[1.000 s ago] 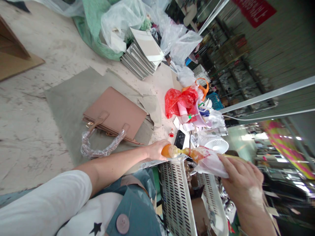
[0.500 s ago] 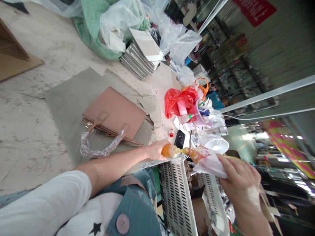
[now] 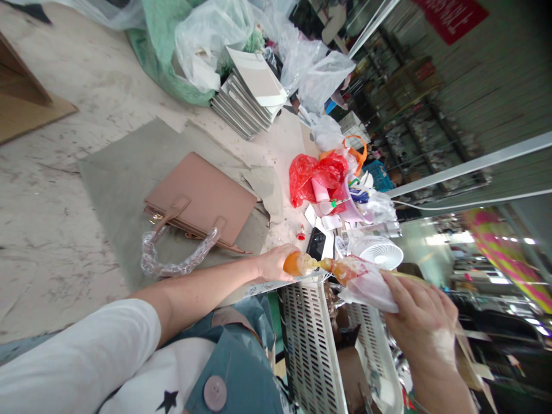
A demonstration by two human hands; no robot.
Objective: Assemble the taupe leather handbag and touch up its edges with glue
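Note:
My left hand (image 3: 272, 263) is closed round the base of an orange squeeze bottle (image 3: 302, 264) held sideways at the table's near edge. The bottle's nozzle points into a clear plastic bag (image 3: 364, 283) smeared orange inside. My right hand (image 3: 420, 322) pinches that bag from the right and keeps it against the nozzle. Both hands hover above a white slotted crate (image 3: 310, 345).
A tan handbag (image 3: 202, 198) with wrapped handles lies on grey cardboard (image 3: 125, 172). A stack of grey boards (image 3: 248, 95), a red plastic bag (image 3: 313, 175), a black phone (image 3: 316, 244), a small white fan (image 3: 375, 252) and clear bags crowd the table's far side.

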